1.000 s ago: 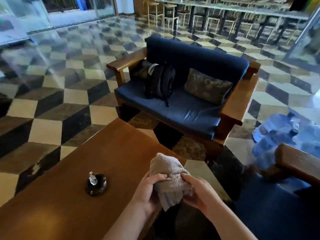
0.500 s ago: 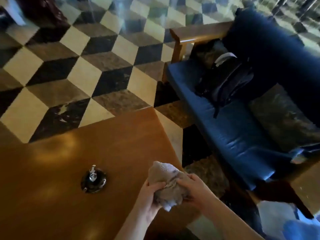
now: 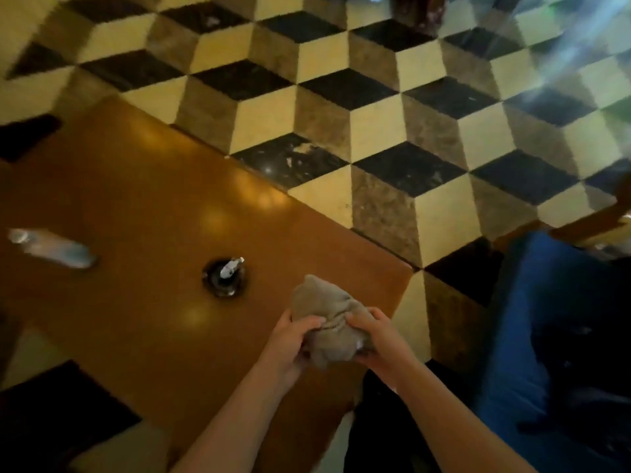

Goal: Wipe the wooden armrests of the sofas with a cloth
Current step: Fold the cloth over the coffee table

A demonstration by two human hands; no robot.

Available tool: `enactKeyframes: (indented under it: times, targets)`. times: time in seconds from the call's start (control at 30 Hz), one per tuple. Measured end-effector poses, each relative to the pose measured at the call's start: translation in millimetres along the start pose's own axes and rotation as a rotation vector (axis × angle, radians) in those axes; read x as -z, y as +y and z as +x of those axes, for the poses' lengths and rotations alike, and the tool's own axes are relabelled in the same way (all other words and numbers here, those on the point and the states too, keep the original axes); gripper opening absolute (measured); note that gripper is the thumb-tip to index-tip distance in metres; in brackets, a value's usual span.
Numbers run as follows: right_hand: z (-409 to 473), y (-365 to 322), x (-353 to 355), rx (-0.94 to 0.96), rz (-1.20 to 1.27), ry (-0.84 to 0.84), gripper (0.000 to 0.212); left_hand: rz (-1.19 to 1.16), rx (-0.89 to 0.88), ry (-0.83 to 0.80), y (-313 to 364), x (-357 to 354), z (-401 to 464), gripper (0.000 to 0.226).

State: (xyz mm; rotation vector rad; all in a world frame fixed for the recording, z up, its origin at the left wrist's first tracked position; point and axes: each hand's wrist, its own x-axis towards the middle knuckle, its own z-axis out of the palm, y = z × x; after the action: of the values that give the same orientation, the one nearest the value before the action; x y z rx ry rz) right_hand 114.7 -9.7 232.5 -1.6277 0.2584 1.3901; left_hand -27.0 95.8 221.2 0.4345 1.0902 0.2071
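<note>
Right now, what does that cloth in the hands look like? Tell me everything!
The cloth is a greyish-beige towel, fuzzy like terry, bunched into a wrinkly lump. The left hand grips its left side and the right hand grips its right, with the fingers curled into the folds. A rounded end pokes up above the hands. It is held over the near corner of the wooden table, not lying on it.

The whole view is motion-smeared. A pale streak (image 3: 51, 249) on the worktop (image 3: 143, 206) is too blurred to name. The sofa (image 3: 560, 329) is cut by the right edge — its wooden armrest (image 3: 594, 221) barely shows. The cloth (image 3: 324, 322) hides both palms.
</note>
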Motion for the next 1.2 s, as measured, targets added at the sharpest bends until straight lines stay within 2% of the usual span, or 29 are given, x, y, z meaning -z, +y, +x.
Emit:
enactKeyframes:
  times: [0.1, 0.23, 0.4, 0.5, 0.63, 0.7, 0.8, 0.9, 1.0, 1.03, 1.17, 1.2]
  targets:
    - [26.2, -17.6, 23.9, -0.054, -0.142, -0.164, 0.040, -0.161, -0.059, 0.200, -17.8, -25.0, -5.7, 0.045]
    - [23.4, -33.1, 37.5, -0.066, -0.320, -0.305, 0.043, -0.297, -0.096, 0.358, -43.8, -52.4, -25.3, 0.047]
    - [10.0, -51.4, 14.4, -0.029, -0.440, -0.470, 0.020, -0.356, -0.206, 0.574, -50.8, -55.6, -50.0, 0.039]
    - [2.1, -46.7, -1.0, -0.010, -0.524, -0.535, 0.019, -0.419, -0.265, 0.647, -63.4, -41.3, -60.7, 0.037]
    - [16.6, -28.7, -2.8, 0.060, -0.696, -0.508, 0.018, -0.444, -0.272, 0.611, -94.0, -24.0, -43.8, 0.039]
    - [34.3, -20.0, 3.1, 0.079, -0.680, -0.463, 0.019, -0.468, -0.287, 0.573, -105.8, -18.8, -26.9, 0.038]
    - [61.2, 7.0, 26.3, 0.058, -0.812, -0.417, 0.018, -0.510, -0.204, 0.591, -150.4, -20.4, -2.3, 0.038]
    - [103.4, 27.1, 46.6, 0.000, -0.897, -0.435, 0.018, -0.568, -0.151, 0.647, -195.5, -16.3, 37.9, 0.051]
    - [156.9, 59.4, 63.5, 0.019, -1.055, -0.475, 0.018, -0.526, -0.157, 0.749, -235.8, -10.7, 91.7, 0.076]
    - [161.1, 60.3, 58.3, 0.063, -1.076, -0.472, 0.018, -0.497, -0.169, 0.789, -232.2, -6.8, 93.7, 0.078]
    - [218.8, 79.9, 72.3, 0.258, -1.137, -0.503, 0.014, -0.451, -0.233, 0.839, -262.6, 4.7, 155.7, 0.060]
    - [234.7, 83.9, 81.9, 0.326, -1.215, -0.498, 0.010, -0.379, -0.225, 0.860, -270.5, 3.6, 171.8, 0.056]
